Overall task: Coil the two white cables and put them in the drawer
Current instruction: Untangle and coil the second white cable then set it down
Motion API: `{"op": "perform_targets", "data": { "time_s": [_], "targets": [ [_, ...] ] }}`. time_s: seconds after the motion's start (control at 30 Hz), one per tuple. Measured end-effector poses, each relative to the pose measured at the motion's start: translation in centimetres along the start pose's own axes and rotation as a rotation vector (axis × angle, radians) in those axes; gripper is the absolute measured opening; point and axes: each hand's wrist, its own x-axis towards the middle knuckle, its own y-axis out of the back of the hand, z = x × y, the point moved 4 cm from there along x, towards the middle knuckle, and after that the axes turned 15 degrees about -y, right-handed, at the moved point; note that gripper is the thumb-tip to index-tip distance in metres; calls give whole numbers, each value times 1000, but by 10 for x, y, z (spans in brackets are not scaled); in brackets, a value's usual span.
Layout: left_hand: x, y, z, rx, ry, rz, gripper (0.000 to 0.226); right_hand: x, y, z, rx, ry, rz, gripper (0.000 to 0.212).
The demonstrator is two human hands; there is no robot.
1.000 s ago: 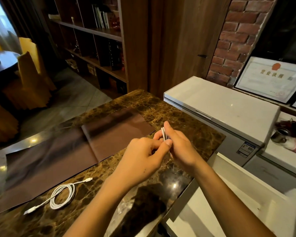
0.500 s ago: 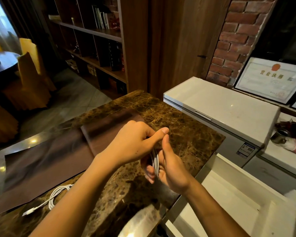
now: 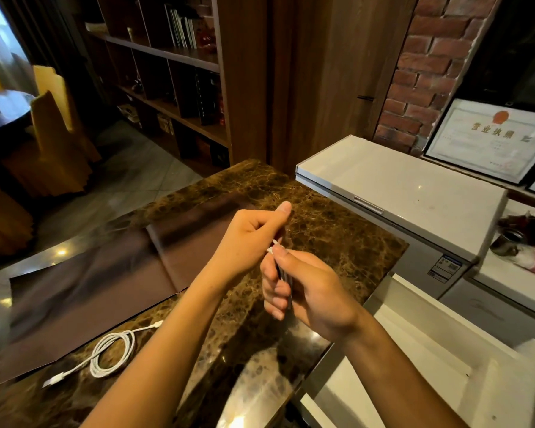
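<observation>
Head view, centre: right hand (image 3: 309,291) curled round a bundled white cable (image 3: 284,278) above the marble counter (image 3: 337,230); left hand (image 3: 247,239) just beyond it, fingers folded, pinching the cable's loose end at the right thumb tip. Near left: second cable (image 3: 112,353) loosely coiled on the counter, far plug at the edge of a brown mat (image 3: 90,282). Near right: open white drawer (image 3: 414,344), apart from both cables.

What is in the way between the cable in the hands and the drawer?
Nothing visible. The left hand and right hand hold the cable above the counter; the drawer stands open just right of them.
</observation>
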Motion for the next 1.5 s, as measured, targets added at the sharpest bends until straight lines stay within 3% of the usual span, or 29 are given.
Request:
{"op": "perform_targets", "data": {
  "time_s": [0.2,0.4,0.5,0.73,0.9,1.0,1.3,1.5],
  "targets": [
    [-19,-15,-14,-153,125,140,51,0,0,-10,127,35,-83,40],
    [-40,-30,-9,-264,116,312,41,1,10,-15,330,48,-156,54],
    [-49,-38,0,-291,96,352,50,0,16,-15,405,42,-153,61],
    [-63,-40,3,-162,96,357,56,-1,24,-10,365,62,-138,66],
    [-68,-39,9,66,-38,294,29,1,30,-7,361,52,-61,69],
    [-70,-32,9,205,-69,266,26,3,30,-1,340,34,-36,69],
    [-76,-22,17,412,-69,262,20,0,24,-4,213,-18,-29,48],
    [-77,-30,23,527,-159,281,15,-11,28,-1,-2,59,284,46]
  ]
}}
